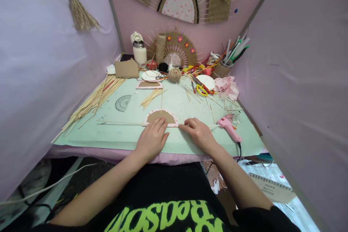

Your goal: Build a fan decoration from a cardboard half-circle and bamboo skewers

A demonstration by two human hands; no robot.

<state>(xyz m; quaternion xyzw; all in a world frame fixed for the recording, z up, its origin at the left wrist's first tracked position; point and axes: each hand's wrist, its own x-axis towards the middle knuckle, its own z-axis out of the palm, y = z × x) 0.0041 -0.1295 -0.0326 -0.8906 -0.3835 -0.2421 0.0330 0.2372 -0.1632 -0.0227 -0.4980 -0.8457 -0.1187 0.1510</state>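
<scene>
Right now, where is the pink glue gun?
In the head view's right half, the pink glue gun lies on the pale green tabletop, to the right of the person's right hand.

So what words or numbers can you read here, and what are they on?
"Reason": big green letters, upside down, on the black T-shirt; more green lettering below is cut off.
Protractor: its scale markings are too small to read.
White printed sheet at lower right, below the table: its dark print is too blurred to read.
</scene>
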